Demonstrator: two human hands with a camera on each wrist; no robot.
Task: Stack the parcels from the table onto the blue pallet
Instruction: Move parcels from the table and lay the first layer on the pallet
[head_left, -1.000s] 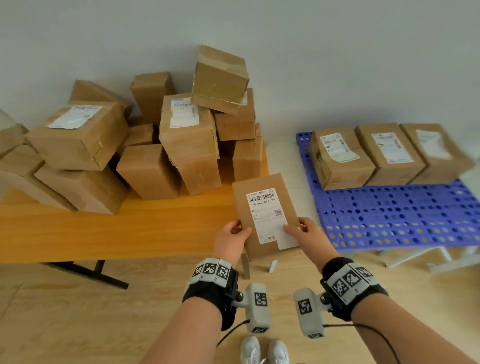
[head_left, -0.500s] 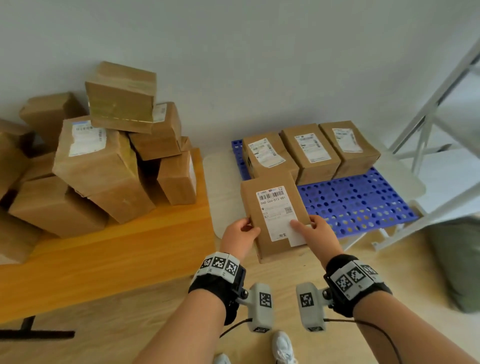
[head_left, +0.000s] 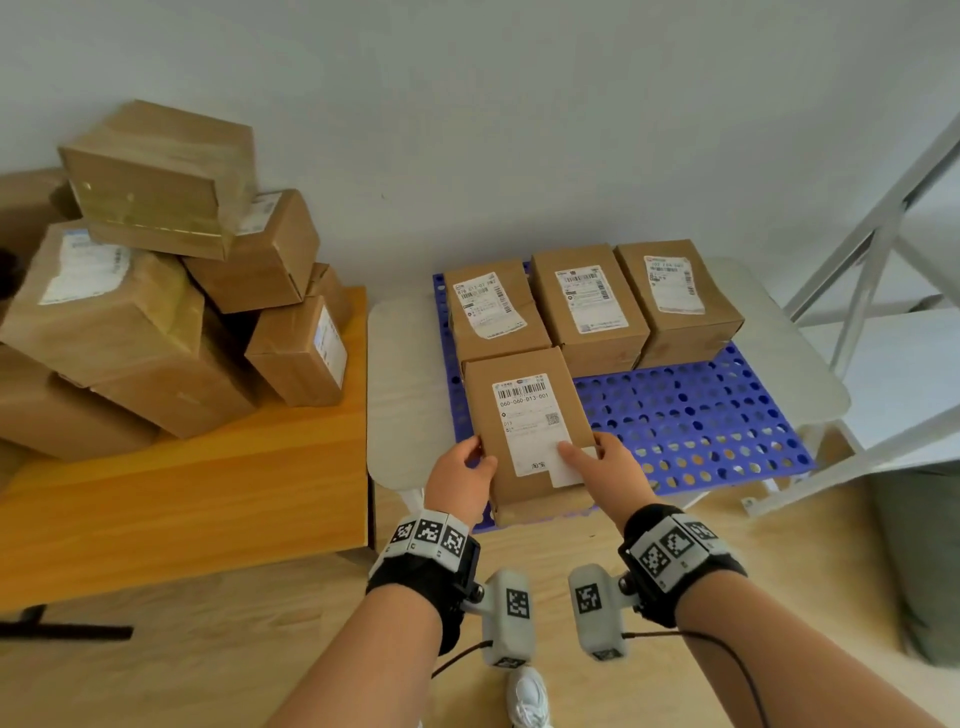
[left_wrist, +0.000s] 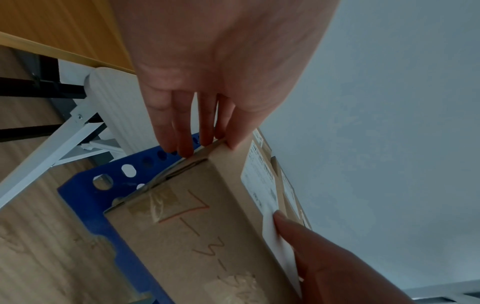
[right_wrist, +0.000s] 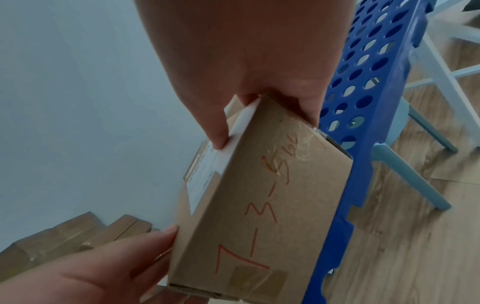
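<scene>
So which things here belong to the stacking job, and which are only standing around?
Part of the job:
- held parcel, gripped by left hand and right hand
- blue pallet
- three parcels on it
- pile on the table

Standing around:
- white frame
- green bag

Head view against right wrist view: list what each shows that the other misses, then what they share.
Only the head view shows the printed label facing up on the held parcel, the three parcels in a row at the back of the blue pallet, and the orange table. Only the right wrist view shows red handwriting on the parcel's near end. Both show the left hand and right hand gripping the parcel over the pallet.
</scene>
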